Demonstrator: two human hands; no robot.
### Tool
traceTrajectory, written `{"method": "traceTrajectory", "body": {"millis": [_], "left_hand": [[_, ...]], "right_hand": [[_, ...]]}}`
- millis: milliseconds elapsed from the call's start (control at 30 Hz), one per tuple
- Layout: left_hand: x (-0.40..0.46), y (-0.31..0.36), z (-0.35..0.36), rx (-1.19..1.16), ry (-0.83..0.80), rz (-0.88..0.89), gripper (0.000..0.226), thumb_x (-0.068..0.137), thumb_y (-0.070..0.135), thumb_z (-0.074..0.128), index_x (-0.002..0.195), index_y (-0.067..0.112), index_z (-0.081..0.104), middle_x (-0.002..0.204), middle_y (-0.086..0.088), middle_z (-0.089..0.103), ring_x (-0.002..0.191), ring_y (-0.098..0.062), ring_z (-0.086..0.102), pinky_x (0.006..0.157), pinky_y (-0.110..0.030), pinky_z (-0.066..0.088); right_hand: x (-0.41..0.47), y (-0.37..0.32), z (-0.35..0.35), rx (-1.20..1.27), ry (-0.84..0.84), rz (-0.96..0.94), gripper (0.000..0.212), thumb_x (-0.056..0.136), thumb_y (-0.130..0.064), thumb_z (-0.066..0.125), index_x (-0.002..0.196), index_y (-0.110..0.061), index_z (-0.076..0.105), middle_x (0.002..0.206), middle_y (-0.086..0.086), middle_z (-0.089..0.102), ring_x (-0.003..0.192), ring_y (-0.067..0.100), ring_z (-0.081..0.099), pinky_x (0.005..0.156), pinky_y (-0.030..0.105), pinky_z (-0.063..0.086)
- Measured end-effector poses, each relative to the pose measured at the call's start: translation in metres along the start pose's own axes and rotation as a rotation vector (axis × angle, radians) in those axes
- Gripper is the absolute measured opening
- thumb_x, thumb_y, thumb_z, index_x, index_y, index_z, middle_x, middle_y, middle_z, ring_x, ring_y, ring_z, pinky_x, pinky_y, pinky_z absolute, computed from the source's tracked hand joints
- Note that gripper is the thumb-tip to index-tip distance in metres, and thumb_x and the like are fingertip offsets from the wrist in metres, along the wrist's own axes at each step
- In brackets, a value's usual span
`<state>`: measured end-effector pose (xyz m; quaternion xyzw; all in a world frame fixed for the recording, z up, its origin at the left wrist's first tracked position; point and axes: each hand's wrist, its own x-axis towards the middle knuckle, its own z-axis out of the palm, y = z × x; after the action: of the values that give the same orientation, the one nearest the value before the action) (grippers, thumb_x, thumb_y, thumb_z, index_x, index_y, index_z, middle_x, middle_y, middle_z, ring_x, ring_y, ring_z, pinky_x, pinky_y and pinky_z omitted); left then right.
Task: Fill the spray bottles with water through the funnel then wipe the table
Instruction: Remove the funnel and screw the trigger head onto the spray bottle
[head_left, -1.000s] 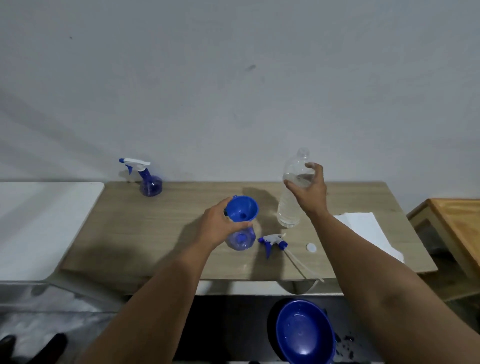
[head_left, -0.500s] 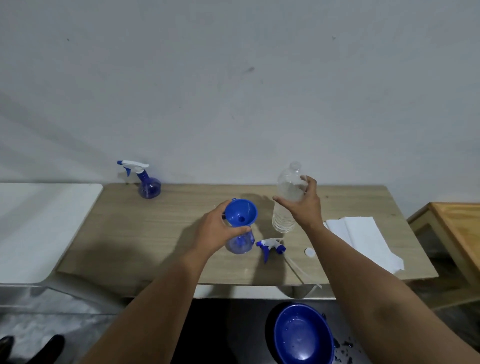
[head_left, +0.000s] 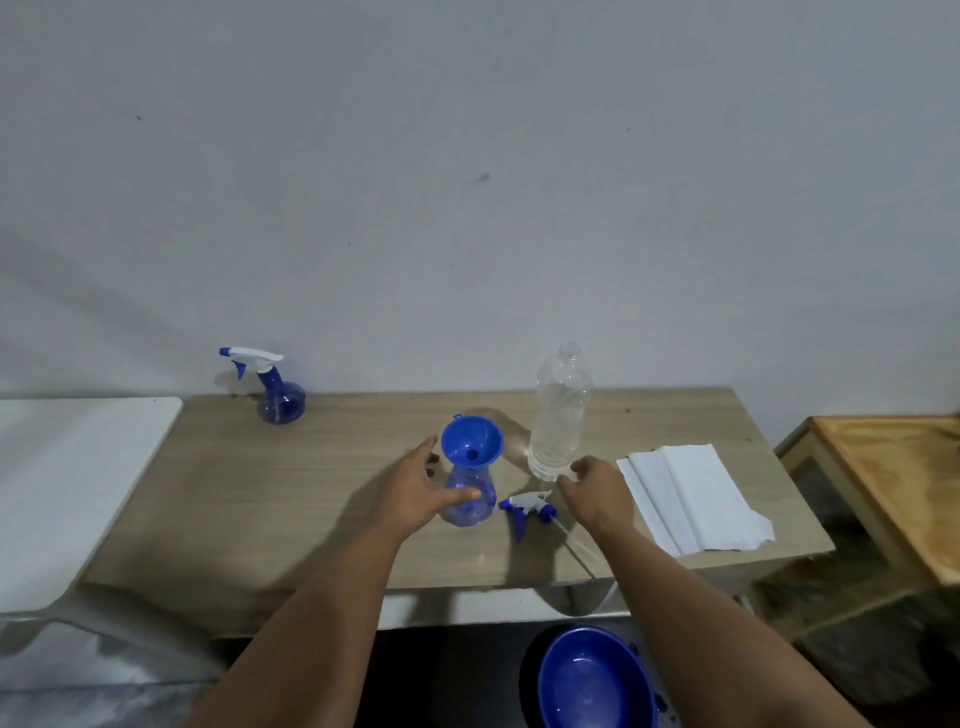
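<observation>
One bottle (head_left: 466, 493) at centre frame wore the funnel (head_left: 471, 441); its sprayer (head_left: 525, 506) lay off. Left hand (head_left: 415, 493) cupped it loosely; right hand (head_left: 597, 491) hung empty. Wiping remained.

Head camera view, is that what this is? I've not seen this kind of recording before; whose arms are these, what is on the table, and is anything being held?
Yes. One wide-angle camera sits on a person's head and looks down at their own bare arms; there is no machine.

On the light wooden table stands a round blue spray bottle without its head, a blue plastic funnel seated in its neck. Its white-and-blue trigger head lies beside it. Behind stands an uncapped clear plastic water bottle; a second, assembled blue spray bottle stands far left, and folded white paper towels lie to the right.

The left hand touches the open bottle with relaxed fingers. The right hand is by the clear bottle's base; whether it has a grip on anything is unclear.
</observation>
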<state>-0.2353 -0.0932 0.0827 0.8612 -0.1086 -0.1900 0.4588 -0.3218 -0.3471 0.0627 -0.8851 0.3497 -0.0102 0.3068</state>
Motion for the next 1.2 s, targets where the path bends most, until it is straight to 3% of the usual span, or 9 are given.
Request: {"method": "traceTrajectory", "body": {"millis": [100, 200, 300, 400, 500, 667, 967, 1100, 1200], "left_hand": [[0.002, 0.004, 0.002, -0.01, -0.037, -0.025, 0.1, 0.058, 0.043, 0.098, 0.145, 0.026, 0.052, 0.135, 0.003, 0.059, 0.12, -0.016, 0.058, 0.093, -0.033, 0.05], [0.01, 0.008, 0.008, 0.016, -0.081, -0.027, 0.074, 0.068, 0.027, 0.095, 0.133, 0.023, 0.059, 0.117, 0.009, 0.062, 0.11, -0.015, 0.059, 0.079, -0.027, 0.047], [0.02, 0.01, 0.014, 0.067, -0.081, -0.077, 0.051, 0.074, 0.02, 0.088, 0.119, 0.019, 0.064, 0.102, 0.005, 0.065, 0.098, -0.016, 0.063, 0.065, -0.023, 0.043], [0.032, 0.001, 0.02, 0.16, -0.083, -0.09, 0.032, 0.079, 0.024, 0.081, 0.106, 0.012, 0.068, 0.094, 0.0, 0.07, 0.091, -0.021, 0.068, 0.075, -0.03, 0.055], [0.037, -0.002, 0.026, 0.265, -0.057, -0.022, 0.012, 0.088, 0.022, 0.073, 0.093, 0.016, 0.063, 0.088, -0.001, 0.061, 0.082, -0.02, 0.063, 0.079, -0.026, 0.052], [0.041, -0.003, 0.033, 0.07, -0.149, -0.11, 0.024, 0.094, 0.021, 0.07, 0.111, 0.004, 0.066, 0.1, -0.008, 0.069, 0.095, -0.022, 0.064, 0.078, -0.025, 0.045], [0.045, -0.009, 0.024, 0.055, -0.148, -0.108, 0.032, 0.08, 0.031, 0.085, 0.101, 0.027, 0.061, 0.094, 0.004, 0.067, 0.091, -0.019, 0.065, 0.082, -0.027, 0.047], [0.058, -0.025, 0.015, 0.024, -0.173, -0.066, 0.051, 0.054, 0.049, 0.087, 0.101, 0.037, 0.069, 0.107, 0.003, 0.076, 0.104, -0.022, 0.071, 0.1, -0.041, 0.054], [0.047, -0.019, -0.001, 0.057, -0.174, -0.03, 0.034, 0.074, 0.03, 0.089, 0.103, 0.029, 0.071, 0.09, 0.009, 0.074, 0.088, -0.012, 0.069, 0.08, -0.025, 0.053]], "right_hand": [[-0.02, -0.015, -0.003, 0.023, 0.016, -0.108, 0.012, 0.091, -0.026, 0.066, 0.096, -0.023, 0.076, 0.093, -0.002, 0.078, 0.087, 0.021, 0.072, 0.081, 0.038, 0.06], [-0.03, -0.052, -0.012, 0.09, 0.082, -0.255, 0.014, 0.089, -0.026, 0.059, 0.081, -0.021, 0.07, 0.074, -0.003, 0.071, 0.072, 0.023, 0.066, 0.07, 0.039, 0.057], [-0.033, -0.101, -0.028, 0.034, 0.058, -0.37, 0.019, 0.091, -0.038, 0.056, 0.091, -0.022, 0.067, 0.086, -0.005, 0.07, 0.082, 0.022, 0.065, 0.076, 0.037, 0.055], [-0.027, -0.141, -0.033, -0.263, -0.16, -0.405, 0.066, 0.081, -0.071, 0.066, 0.125, -0.022, 0.061, 0.119, 0.0, 0.062, 0.107, 0.024, 0.063, 0.087, 0.04, 0.054], [-0.024, -0.166, -0.028, -0.566, -0.308, -0.388, 0.079, 0.069, -0.079, 0.075, 0.119, -0.02, 0.061, 0.108, 0.0, 0.063, 0.097, 0.024, 0.064, 0.077, 0.035, 0.052], [-0.013, -0.187, -0.022, -0.676, -0.374, -0.387, 0.059, 0.069, -0.056, 0.088, 0.103, -0.016, 0.061, 0.085, -0.001, 0.061, 0.085, 0.024, 0.064, 0.065, 0.032, 0.048], [-0.005, -0.208, -0.032, -0.773, -0.484, -0.36, 0.054, 0.069, -0.047, 0.088, 0.11, -0.019, 0.065, 0.097, 0.001, 0.067, 0.092, 0.024, 0.068, 0.072, 0.034, 0.055], [0.006, -0.2, -0.058, -0.457, -0.414, -0.221, 0.069, 0.073, -0.034, 0.083, 0.128, -0.012, 0.048, 0.097, 0.002, 0.062, 0.088, 0.022, 0.065, 0.069, 0.035, 0.055], [0.009, -0.174, -0.053, -0.136, -0.364, -0.127, 0.075, 0.074, -0.028, 0.083, 0.135, -0.012, 0.041, 0.096, -0.001, 0.058, 0.084, 0.016, 0.059, 0.065, 0.034, 0.053]]}}
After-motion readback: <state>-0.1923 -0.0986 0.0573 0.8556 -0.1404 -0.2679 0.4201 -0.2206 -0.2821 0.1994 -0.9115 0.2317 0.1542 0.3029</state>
